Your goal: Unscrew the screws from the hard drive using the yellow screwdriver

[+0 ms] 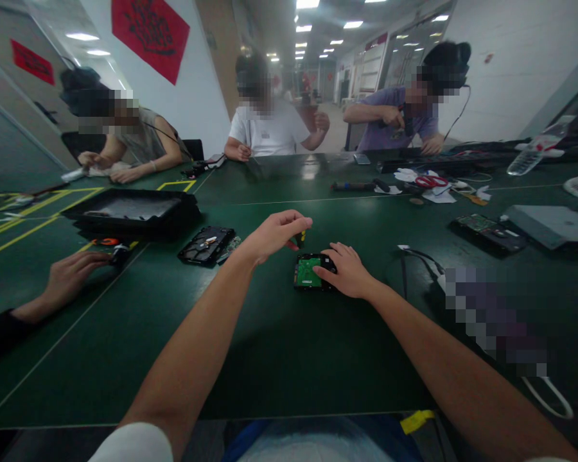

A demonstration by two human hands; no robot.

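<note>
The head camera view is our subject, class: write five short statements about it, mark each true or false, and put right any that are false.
1. The right hand rests on the hard drive. True.
2. The hard drive lies with its green board facing down. False: the green board faces up.
3. The left hand holds a small tool with some yellow on it. True.
4. The left hand lies flat and spread out. False: it is raised above the tabletop, fingers bent around the small tool.
5. The black tray is to the right of the hard drive. False: it is to the left.
</note>
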